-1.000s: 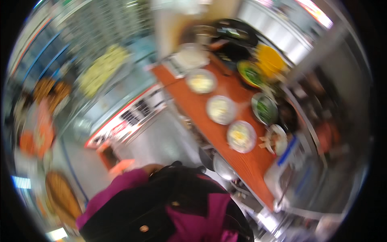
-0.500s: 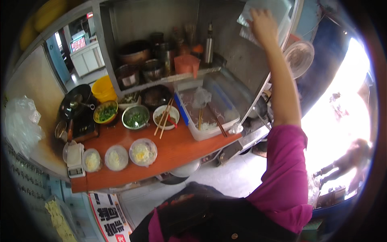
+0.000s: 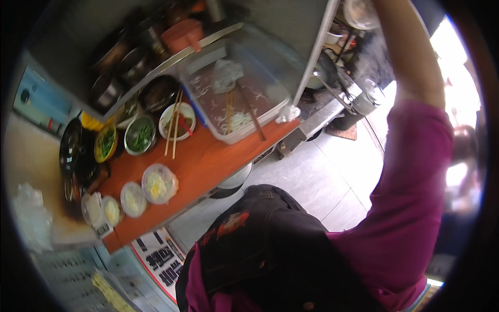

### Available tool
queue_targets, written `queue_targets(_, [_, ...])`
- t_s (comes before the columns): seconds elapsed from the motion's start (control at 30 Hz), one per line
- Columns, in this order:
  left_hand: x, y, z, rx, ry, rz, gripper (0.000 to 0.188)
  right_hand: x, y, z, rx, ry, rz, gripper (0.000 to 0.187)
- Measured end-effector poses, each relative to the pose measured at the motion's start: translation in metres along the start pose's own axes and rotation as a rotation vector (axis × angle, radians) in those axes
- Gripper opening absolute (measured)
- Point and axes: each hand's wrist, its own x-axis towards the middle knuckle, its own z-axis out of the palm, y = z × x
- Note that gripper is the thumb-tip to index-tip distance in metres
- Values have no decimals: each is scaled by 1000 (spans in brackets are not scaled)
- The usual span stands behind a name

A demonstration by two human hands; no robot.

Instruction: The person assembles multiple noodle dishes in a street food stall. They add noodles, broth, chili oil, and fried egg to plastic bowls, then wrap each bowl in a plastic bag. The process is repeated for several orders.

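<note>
My right forearm [image 3: 410, 57], in a purple sleeve [image 3: 410, 161], stretches up past the top edge, so the hand at its end is out of the picture. My left hand does not show at all. Three clear round tubs of pale shredded food stand in a row on the orange counter: a larger tub [image 3: 158, 184], a middle tub [image 3: 134, 199] and a smaller tub [image 3: 112, 210]. Behind them, a white bowl [image 3: 178, 120] has chopsticks [image 3: 173, 132] across it. A big clear plastic bin [image 3: 244, 112] holds white shreds, a crumpled bag and stick-like utensils.
Chopped greens fill a metal bowl [image 3: 140, 135] and a yellow bowl [image 3: 106, 143]. A white scale [image 3: 94, 209] sits at the counter's left end. Beyond the metal post [image 3: 316, 52] stand a stove and a steaming metal pot [image 3: 369, 96]. A shelf of pots overhangs the counter [image 3: 208, 161].
My view has turned and shifted toward the right. The right hand, earlier at a clear plastic bag hanging at the upper right, has left the picture, and that bag is gone from view.
</note>
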Motion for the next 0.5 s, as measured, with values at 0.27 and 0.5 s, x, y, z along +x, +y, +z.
queue_targets(0.27, [-11,178,52,28,-336,588,45,-151,-212,-61,917,-1,-369,24])
queue_targets(0.5, [-71,287,114,156,-375,889,41,-198,-257,-80,794,-30,-75,26])
